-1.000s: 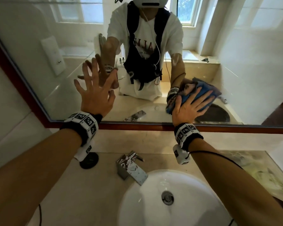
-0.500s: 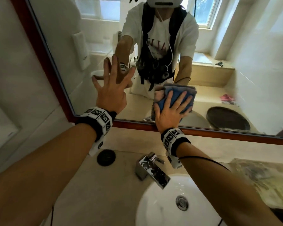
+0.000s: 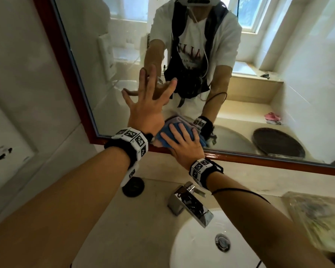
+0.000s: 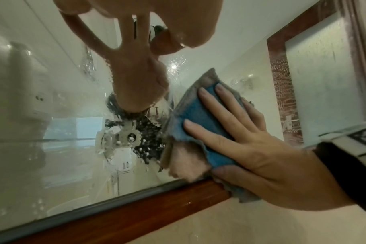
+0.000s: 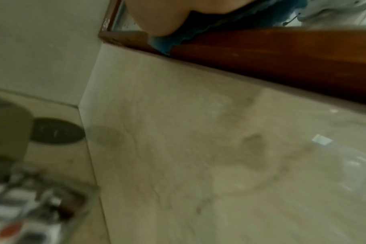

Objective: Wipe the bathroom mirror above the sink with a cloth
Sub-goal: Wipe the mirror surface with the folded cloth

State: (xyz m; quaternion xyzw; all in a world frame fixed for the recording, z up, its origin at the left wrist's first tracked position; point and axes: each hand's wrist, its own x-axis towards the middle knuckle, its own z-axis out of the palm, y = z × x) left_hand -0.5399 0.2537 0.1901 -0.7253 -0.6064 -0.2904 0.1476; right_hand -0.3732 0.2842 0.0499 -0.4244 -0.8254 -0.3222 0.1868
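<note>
My right hand (image 3: 184, 146) lies flat, fingers straight, pressing the cloth (image 4: 201, 122) against the mirror (image 3: 278, 55) at its bottom edge; the cloth's lower corner hangs over the frame (image 4: 136, 213) just under my palm. My left hand (image 3: 147, 109) is spread wide and holds nothing, fingertips at the glass just above and to the left of my right hand, so near that the cloth's left edge tucks behind my left wrist. The glass runs long from side to side, and most of it lies up and to the right of my right hand, so I judge the next stroke has to go right or upward, away from the left hand; leftward, that hand blocks the way. Droplets (image 4: 144, 148) bead the glass just left of the cloth, under my left palm. Below my hands sit the tap (image 3: 190, 206) and the sink (image 3: 191, 246), with a black disc (image 3: 133, 187) under my left wrist, none of them in the way.
</note>
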